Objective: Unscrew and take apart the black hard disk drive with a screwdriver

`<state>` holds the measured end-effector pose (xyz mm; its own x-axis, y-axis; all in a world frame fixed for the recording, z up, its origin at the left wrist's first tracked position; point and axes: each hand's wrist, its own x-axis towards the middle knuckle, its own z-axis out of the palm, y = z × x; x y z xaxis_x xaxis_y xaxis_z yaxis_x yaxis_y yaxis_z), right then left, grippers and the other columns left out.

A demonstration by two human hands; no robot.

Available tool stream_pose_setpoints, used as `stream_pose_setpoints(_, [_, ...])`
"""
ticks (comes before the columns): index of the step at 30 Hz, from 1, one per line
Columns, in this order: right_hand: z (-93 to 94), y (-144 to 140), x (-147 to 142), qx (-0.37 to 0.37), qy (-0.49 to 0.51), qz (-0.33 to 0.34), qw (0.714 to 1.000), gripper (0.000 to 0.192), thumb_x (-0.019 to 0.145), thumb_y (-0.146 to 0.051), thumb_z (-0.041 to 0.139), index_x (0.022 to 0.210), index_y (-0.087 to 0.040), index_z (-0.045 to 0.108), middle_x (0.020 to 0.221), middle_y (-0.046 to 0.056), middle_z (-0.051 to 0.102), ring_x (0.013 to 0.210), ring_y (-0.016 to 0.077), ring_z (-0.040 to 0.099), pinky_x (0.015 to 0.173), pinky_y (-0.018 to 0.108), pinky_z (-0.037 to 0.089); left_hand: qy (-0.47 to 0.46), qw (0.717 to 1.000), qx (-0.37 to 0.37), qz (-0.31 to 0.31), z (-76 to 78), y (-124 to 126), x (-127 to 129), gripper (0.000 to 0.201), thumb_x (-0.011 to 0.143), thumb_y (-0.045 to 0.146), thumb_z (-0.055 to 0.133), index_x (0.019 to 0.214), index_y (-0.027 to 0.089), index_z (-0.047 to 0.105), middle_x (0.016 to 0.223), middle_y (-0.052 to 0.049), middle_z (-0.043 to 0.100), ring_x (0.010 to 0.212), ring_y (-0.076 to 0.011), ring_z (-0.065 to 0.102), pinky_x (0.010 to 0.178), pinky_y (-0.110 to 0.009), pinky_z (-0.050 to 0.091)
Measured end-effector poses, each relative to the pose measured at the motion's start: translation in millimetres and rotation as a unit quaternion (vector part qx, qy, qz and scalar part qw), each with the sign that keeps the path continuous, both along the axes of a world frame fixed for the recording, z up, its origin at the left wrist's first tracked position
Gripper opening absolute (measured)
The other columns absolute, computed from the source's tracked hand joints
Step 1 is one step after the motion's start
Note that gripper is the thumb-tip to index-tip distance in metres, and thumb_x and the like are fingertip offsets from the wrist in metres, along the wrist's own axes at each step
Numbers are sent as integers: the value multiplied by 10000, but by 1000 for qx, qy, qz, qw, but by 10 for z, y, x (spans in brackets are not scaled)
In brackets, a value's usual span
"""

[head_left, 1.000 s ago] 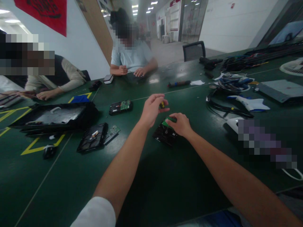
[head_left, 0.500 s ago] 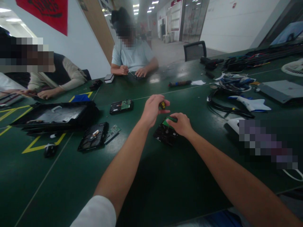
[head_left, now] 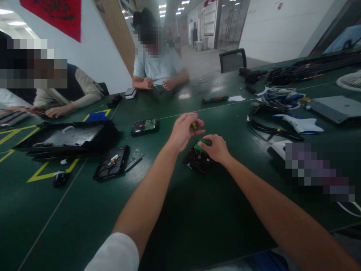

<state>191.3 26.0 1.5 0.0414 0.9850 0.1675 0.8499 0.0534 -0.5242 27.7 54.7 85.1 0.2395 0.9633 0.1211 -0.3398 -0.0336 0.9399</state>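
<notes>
A black hard drive [head_left: 195, 161] lies on the green table in front of me, with a green circuit board [head_left: 199, 146] at its far end. My right hand [head_left: 217, 148] is closed over that end, thumb on the green board and fingers around the far edge. Just above and left of it, my left hand [head_left: 183, 130] is curled around a small yellow-and-black screwdriver handle [head_left: 194, 124]. The rest of that tool is hidden by the fingers, so I cannot tell whether its tip touches the drive.
To the left lie another hard drive [head_left: 144, 127], an opened drive casing [head_left: 112, 162], a loose circuit board [head_left: 134, 159], a black tray [head_left: 67, 137] and a mouse [head_left: 60, 178]. Cables [head_left: 273, 130], a glove [head_left: 303, 124] and a grey box [head_left: 338, 107] are at right. Two people sit opposite.
My hands and the hard drive stay nearly in place. Across the table, a person's hand has shifted slightly around the small tool there.
</notes>
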Motion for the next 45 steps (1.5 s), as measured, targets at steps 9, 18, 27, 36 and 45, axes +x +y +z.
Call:
stream_pose_setpoints(9, [-25, 8, 4, 0, 4, -5, 1000, 358, 995, -509, 691, 1240, -263, 778, 1250, 87, 767, 1158, 311, 676, 990, 451, 497, 37, 998, 39, 25, -17, 27, -10, 216, 887, 400, 722, 886, 187, 759, 972, -70, 666, 928, -194, 634, 700, -290, 617])
stream_pose_setpoints(18, [-2, -9, 3, -5, 2, -1, 1000, 348, 1001, -499, 688, 1236, -257, 775, 1269, 89, 763, 1175, 314, 669, 993, 450, 486, -5, 1000, 11, 16, -44, 39, -6, 169, 883, 359, 708, 895, 198, 661, 881, -54, 678, 883, -202, 676, 750, -353, 643])
stream_pose_setpoints(27, [1, 0, 0, 0, 3, 4, 1000, 324, 1001, -490, 691, 1202, -255, 788, 1269, 86, 774, 1167, 316, 681, 985, 459, 503, 56, 997, 55, 12, -36, 44, -34, 211, 898, 374, 659, 939, 199, 770, 945, -73, 691, 886, -194, 652, 613, -243, 558])
stream_pose_setpoints(36, [-19, 3, 7, 1, 3, 0, 1000, 335, 1002, -501, 685, 1220, -266, 781, 1271, 84, 771, 1168, 308, 680, 998, 459, 507, 65, 996, 54, 42, -15, 42, -29, 191, 873, 373, 672, 829, 197, 735, 979, -75, 703, 886, -192, 656, 620, -251, 562])
stream_pose_setpoints(45, [-39, 15, 12, 3, 5, 4, 1000, 349, 999, -501, 688, 1227, -253, 778, 1278, 91, 764, 1195, 316, 671, 1019, 461, 489, 10, 1000, 8, 14, -29, 35, -15, 181, 872, 368, 687, 932, 197, 679, 921, -71, 725, 908, -217, 696, 710, -333, 634])
